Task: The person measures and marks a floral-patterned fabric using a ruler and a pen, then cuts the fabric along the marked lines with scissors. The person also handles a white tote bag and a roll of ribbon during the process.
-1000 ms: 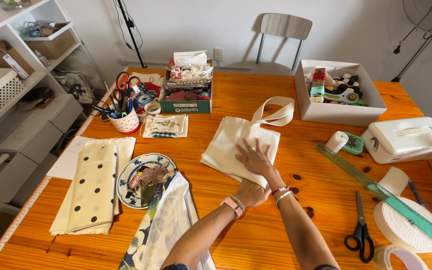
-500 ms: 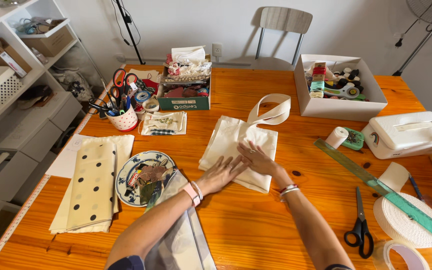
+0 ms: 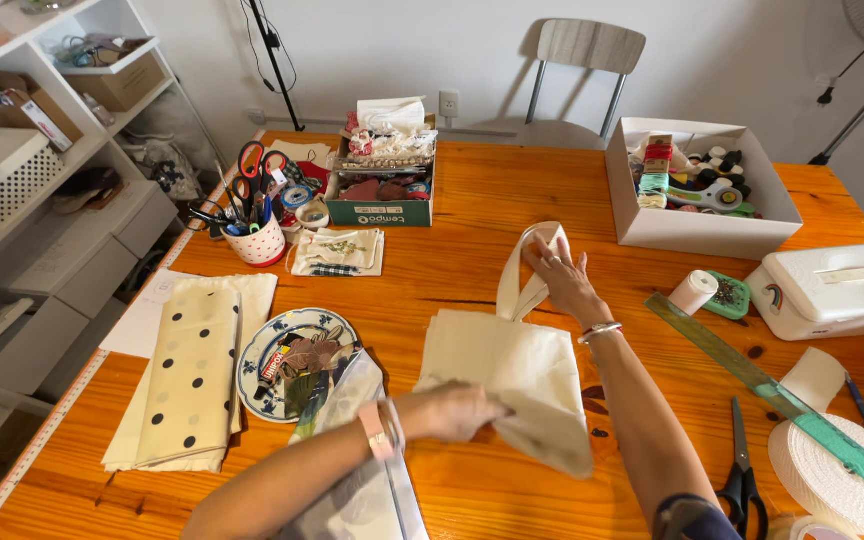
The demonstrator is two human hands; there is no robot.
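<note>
Hands, two, one tote bag

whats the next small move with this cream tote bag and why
Probably fold the straps down onto the cream tote bag: the right hand rests on them stretched out beyond the bag, while the left hand grips its near corner.

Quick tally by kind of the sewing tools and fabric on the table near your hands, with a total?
Cream tote bag, under both hands: 1
Black-handled scissors: 1
Green ruler: 1
Roll of white webbing: 1
Folded polka-dot fabric: 1
Patterned plate: 1
Total: 6

The left hand pinches the bag's lower edge; the right hand rests on its strap.
</note>
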